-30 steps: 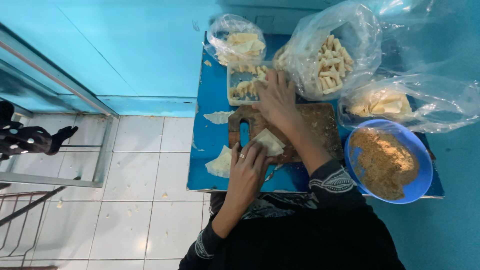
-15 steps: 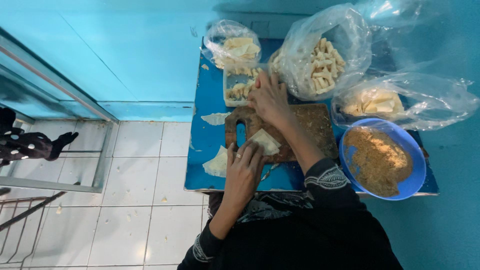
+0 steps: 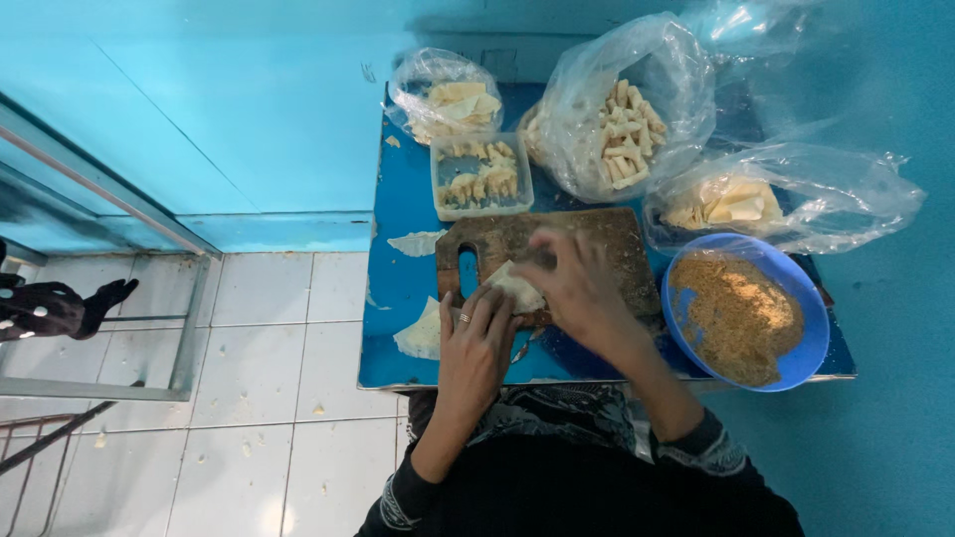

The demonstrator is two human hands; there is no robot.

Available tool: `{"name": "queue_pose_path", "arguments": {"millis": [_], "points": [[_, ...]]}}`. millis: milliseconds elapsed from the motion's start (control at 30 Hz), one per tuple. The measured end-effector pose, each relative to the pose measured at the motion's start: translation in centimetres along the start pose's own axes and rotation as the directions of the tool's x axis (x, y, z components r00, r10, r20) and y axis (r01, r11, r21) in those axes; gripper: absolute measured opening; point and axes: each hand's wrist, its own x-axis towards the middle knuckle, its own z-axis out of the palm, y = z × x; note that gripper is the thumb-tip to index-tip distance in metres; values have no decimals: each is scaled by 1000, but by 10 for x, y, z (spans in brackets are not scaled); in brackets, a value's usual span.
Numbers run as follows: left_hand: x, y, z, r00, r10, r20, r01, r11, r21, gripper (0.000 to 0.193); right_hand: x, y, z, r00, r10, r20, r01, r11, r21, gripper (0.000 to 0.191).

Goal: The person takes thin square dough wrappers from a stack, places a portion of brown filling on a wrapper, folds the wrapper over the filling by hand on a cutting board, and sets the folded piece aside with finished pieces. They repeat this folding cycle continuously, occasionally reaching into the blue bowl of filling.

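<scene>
Where right hand (image 3: 577,288) reached toward plastic tub (image 3: 481,175) half second ago, we now see it back on wooden board (image 3: 607,239), fingers curled over pale wrapper (image 3: 517,290). Left hand (image 3: 476,343) unmoved, fingers flat on wrapper's near edge. We cannot tell if either truly grips. Wrapper: thin, cream, folded, lying mid-board. Blue bowl (image 3: 796,368) of crumbs beside.

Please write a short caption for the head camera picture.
Both hands, left hand and right hand, press a pastry sheet on a wooden board.
</scene>
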Motion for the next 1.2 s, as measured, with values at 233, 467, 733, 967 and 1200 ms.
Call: {"name": "queue_pose_path", "arguments": {"millis": [233,467,733,967,1200], "points": [[2,-2,0,1000,-4,7,4,1000,9,29,-20,-1,21,991,-89,-98,53,947,-318,57],[2,-3,5,1000,1,-15,-1,1000,31,28,-2,5,23,996,-38,-86,4,929,-370,57],[-2,-14,17,1000,3,-14,-3,1000,-18,31,-64,14,-47,870,457,-182,-424,885,194,68],[-2,-15,18,995,-95,-6,94,990,-106,28,-121,64,-68,820,559,-124,-537,825,175,66],[-4,-16,8,968,-239,-73,247,962,117,22,-140,74,-67,789,593,160,-599,685,415,67]]}}
